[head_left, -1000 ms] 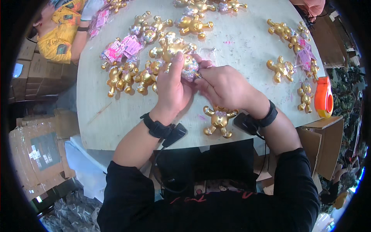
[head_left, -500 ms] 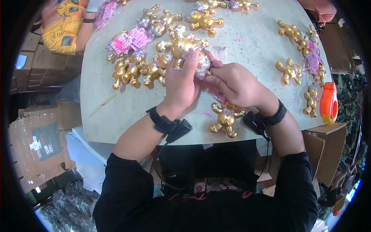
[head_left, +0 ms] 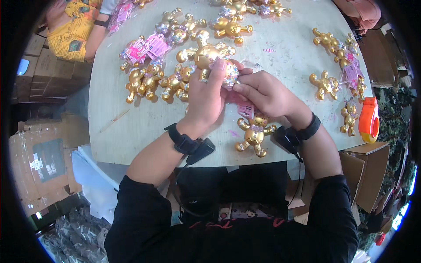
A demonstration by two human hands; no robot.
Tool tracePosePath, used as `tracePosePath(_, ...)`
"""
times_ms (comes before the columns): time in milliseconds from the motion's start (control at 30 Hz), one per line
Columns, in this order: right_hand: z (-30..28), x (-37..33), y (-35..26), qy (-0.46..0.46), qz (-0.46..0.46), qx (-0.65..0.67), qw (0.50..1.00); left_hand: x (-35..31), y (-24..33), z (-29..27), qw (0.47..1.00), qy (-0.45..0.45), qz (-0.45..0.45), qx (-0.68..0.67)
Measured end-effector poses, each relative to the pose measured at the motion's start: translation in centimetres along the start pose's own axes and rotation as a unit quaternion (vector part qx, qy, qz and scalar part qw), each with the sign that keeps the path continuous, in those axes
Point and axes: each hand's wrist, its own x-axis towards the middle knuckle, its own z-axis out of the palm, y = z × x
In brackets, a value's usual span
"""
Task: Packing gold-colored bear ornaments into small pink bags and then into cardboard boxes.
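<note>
My left hand is wrapped round a gold gingerbread-man ornament, its thumb lying over the glittery, speckled head. The ornament's limbs point away from me, toward the far side of the table. At the head's near end my right hand is closed in a pinch; whatever lies between thumb and finger is too small to make out. A pink tag shows just below these fingers. Nearer to me, a smaller gold gingerbread-man ornament lies face up on the table between my wrists.
Several gold ornaments with pink tags lie on the table at the left and far side. More ornaments lie right, near an orange tape dispenser. Cardboard boxes flank the table. Co-workers' arms show at the far corners.
My right fingers have shifted slightly at the ornament's head, and the pink tag below them shows more fully. The whole view has shifted a little; my left hand keeps its hold.
</note>
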Motion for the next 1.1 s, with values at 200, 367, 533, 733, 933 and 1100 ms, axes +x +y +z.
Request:
tracePosePath(200, 0.3, -0.4, -0.7, 0.076, 0.070, 0.060, 0.993, 0.3, 1.4, -0.2, 0.996, -0.026, 0.076, 0.040)
tracePosePath(367, 0.2, -0.1, -0.1, 0.078, 0.008, -0.102, 0.992, 1.5, 2.5, -0.4, 0.976, -0.060, 0.210, 0.016)
tracePosePath(533, -4.4, 0.0, -4.2, 0.189, 0.052, -0.006, 0.981, 0.7, 7.4, 0.3, 0.955, -0.061, 0.280, 0.074)
tracePosePath(733, -8.2, 2.2, -14.6, 0.200, 0.020, 0.025, 0.979, -2.4, 9.2, 0.3, 0.978, -0.035, 0.182, 0.100)
tracePosePath(933, -7.5, 4.0, -22.0, 0.184, 0.052, 0.014, 0.981, -4.2, 8.3, 3.7, 0.951, -0.038, 0.152, 0.265)
tracePosePath(1100, -5.1, 5.2, -24.7, 0.195, 0.043, -0.040, 0.979, -3.1, 8.4, 5.6, 0.937, -0.019, 0.134, 0.321)
